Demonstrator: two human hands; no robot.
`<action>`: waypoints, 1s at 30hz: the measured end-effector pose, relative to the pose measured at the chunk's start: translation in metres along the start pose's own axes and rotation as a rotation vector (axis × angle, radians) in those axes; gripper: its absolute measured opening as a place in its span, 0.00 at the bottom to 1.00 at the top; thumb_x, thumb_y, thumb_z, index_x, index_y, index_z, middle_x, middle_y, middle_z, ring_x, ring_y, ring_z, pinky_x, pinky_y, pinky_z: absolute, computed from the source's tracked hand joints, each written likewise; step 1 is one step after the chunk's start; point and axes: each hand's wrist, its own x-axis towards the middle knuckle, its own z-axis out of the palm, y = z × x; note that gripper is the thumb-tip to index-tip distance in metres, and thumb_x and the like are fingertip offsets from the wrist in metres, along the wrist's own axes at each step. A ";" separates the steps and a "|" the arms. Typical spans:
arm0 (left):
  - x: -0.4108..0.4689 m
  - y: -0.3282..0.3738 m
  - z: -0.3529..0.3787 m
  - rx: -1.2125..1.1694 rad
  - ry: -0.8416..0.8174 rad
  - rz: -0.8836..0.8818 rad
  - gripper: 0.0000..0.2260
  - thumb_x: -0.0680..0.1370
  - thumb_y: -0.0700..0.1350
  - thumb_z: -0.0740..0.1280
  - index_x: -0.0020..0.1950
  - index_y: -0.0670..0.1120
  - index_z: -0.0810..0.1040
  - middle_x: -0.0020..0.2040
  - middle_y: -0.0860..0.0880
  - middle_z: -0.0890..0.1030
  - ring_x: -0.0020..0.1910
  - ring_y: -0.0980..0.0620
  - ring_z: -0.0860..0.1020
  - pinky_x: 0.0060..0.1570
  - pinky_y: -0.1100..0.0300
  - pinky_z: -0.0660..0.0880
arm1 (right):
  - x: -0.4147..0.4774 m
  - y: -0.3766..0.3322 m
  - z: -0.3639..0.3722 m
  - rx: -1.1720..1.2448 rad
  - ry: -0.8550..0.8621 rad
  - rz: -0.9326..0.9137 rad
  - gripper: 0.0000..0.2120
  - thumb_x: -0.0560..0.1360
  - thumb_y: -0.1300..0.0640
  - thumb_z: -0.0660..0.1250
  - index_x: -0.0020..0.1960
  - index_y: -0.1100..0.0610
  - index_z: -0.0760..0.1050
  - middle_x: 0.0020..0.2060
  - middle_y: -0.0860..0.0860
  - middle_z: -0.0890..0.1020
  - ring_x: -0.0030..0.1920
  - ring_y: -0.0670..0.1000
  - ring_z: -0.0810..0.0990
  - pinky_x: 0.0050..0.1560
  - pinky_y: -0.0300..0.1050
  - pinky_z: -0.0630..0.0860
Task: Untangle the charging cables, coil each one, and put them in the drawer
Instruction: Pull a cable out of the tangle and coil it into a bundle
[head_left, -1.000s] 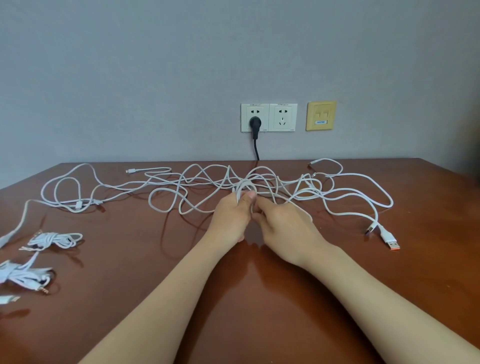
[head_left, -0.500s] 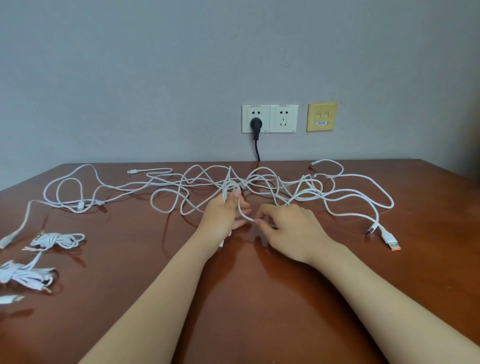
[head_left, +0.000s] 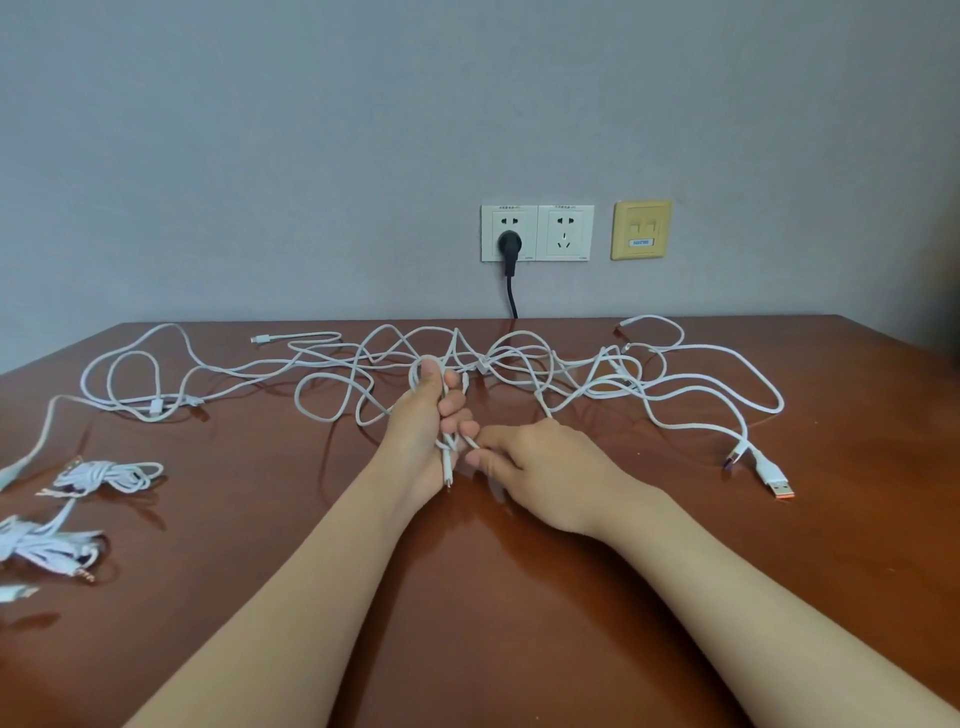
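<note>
Left hand (head_left: 423, 431) grips a small coil of white cable (head_left: 447, 462) wound round its fingers. Right hand (head_left: 540, 467) pinches the feeding strand just beside it. The tangle (head_left: 483, 366) sprawls on the table (head_left: 467, 597) at 12 o'clock. Feed slack gently and free each crossing before wrapping it.

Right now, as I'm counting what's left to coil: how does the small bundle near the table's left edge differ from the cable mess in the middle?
The small bundle is wound up compactly; the cable mess sprawls in loose loops across the table. The small bundle lies untouched, while the left hand grips a loop of the cable mess and the right hand pinches a strand. Both are white and lie on the table.
</note>
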 end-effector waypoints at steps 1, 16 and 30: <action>0.001 0.001 -0.001 -0.001 0.003 -0.002 0.18 0.82 0.53 0.50 0.37 0.45 0.66 0.19 0.54 0.62 0.15 0.59 0.59 0.17 0.70 0.61 | -0.001 0.000 -0.001 -0.021 -0.019 -0.010 0.12 0.80 0.47 0.53 0.45 0.51 0.69 0.43 0.51 0.82 0.47 0.54 0.78 0.50 0.51 0.74; -0.001 0.010 0.000 0.119 0.056 0.002 0.19 0.80 0.57 0.53 0.37 0.46 0.66 0.19 0.54 0.62 0.15 0.59 0.57 0.15 0.70 0.56 | -0.013 0.001 -0.041 0.081 0.129 -0.012 0.06 0.73 0.55 0.67 0.37 0.52 0.79 0.27 0.44 0.75 0.32 0.45 0.72 0.39 0.41 0.69; -0.021 -0.013 0.016 0.672 -0.315 -0.159 0.29 0.69 0.71 0.42 0.33 0.47 0.66 0.21 0.51 0.64 0.18 0.58 0.58 0.20 0.72 0.55 | -0.004 0.012 -0.031 0.292 0.362 0.083 0.14 0.63 0.48 0.75 0.38 0.52 0.71 0.27 0.46 0.75 0.32 0.47 0.72 0.39 0.47 0.70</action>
